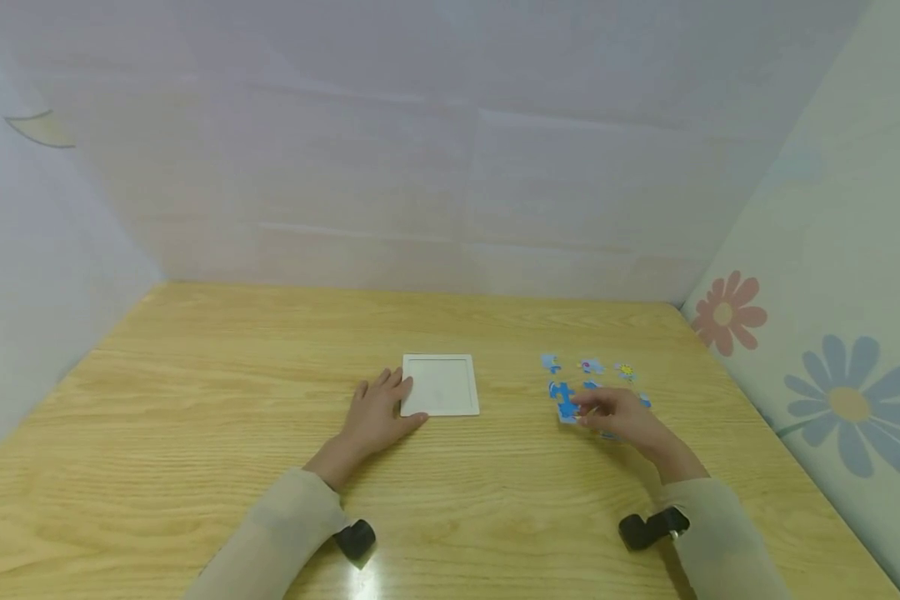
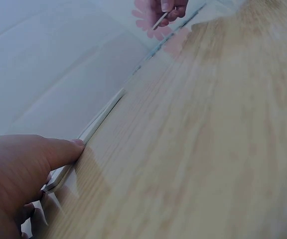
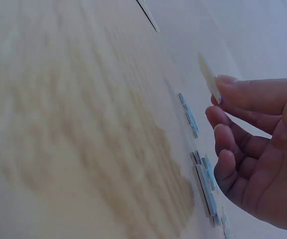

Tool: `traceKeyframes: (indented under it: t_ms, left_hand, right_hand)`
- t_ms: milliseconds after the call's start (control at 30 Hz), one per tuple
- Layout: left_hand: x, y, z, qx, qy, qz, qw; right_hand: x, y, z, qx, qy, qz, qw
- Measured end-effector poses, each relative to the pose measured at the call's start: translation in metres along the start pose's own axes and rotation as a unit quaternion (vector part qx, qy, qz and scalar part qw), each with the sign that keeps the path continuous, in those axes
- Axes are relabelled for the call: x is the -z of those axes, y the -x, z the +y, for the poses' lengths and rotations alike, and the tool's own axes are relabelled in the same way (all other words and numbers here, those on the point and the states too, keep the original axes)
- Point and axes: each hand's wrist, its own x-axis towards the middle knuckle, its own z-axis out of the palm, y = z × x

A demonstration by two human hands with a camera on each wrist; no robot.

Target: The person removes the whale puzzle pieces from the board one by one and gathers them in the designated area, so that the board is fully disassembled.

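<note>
My left hand [image 1: 378,412] lies at the left side of a white square frame tray [image 1: 441,385], thumb on its near left corner and a fingertip at its left edge. The other fingers rest spread beside it. To the right, my right hand [image 1: 622,415] pinches a thin jigsaw piece [image 3: 208,79] between thumb and fingers, raised above the table. It shows blue in the head view and nearly edge-on in the right wrist view. Blue jigsaw pieces [image 3: 206,191] lie under and around this hand, some partly hidden by it.
Loose jigsaw pieces lie beyond the right hand: a light blue one [image 1: 551,362], one with a purple mark [image 1: 591,366] and one with yellow [image 1: 625,371]. They sit on a wooden table [image 1: 270,333] with pale walls behind and at both sides. A flower-printed wall [image 1: 847,250] borders the right.
</note>
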Motion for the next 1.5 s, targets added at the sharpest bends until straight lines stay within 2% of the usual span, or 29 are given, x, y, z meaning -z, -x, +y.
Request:
traceKeyframes:
  t_ms: [667, 900, 1500]
  left_hand:
    - [0.002, 0.001, -0.001, 0.002, -0.001, 0.001, 1.0]
    - [0.002, 0.0, -0.002, 0.0, 0.0, 0.001, 1.0]
    - [0.005, 0.001, -0.002, 0.001, -0.004, 0.003, 1.0]
  right_hand:
    - [-0.01, -0.002, 0.015, 0.009, 0.063, 0.034, 0.9974]
    - [-0.012, -0.002, 0.013, 0.021, 0.094, 0.041, 0.9945]
    - [-0.014, -0.006, 0.013, 0.026, 0.084, 0.034, 0.9956]
